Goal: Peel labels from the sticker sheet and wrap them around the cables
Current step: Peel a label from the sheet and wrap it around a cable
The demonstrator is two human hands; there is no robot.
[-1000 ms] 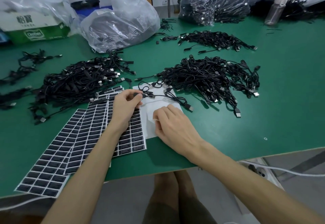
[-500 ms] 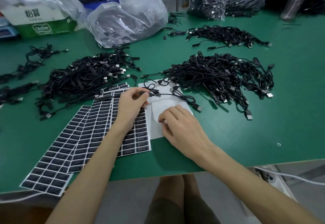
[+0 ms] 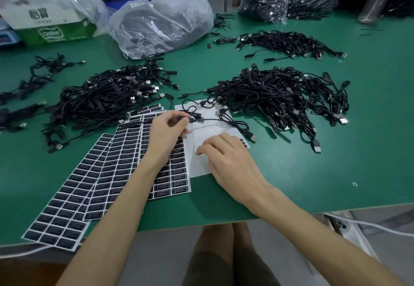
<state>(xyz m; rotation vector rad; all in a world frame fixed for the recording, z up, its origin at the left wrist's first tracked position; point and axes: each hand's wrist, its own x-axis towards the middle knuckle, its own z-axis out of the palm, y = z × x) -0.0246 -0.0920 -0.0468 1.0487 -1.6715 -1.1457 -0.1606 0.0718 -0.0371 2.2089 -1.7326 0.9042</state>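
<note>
A person works at a green table (image 3: 336,162). The left hand (image 3: 164,133) pinches a black cable (image 3: 210,119) between thumb and fingers, just above fanned label sheets (image 3: 125,151). The right hand (image 3: 226,153) lies with fingers bent, tips on a nearly bare white sheet (image 3: 201,131) beside them; whether it has hold of anything cannot be told. The cable trails across that sheet. Cable piles (image 3: 280,97) lie beyond
</note>
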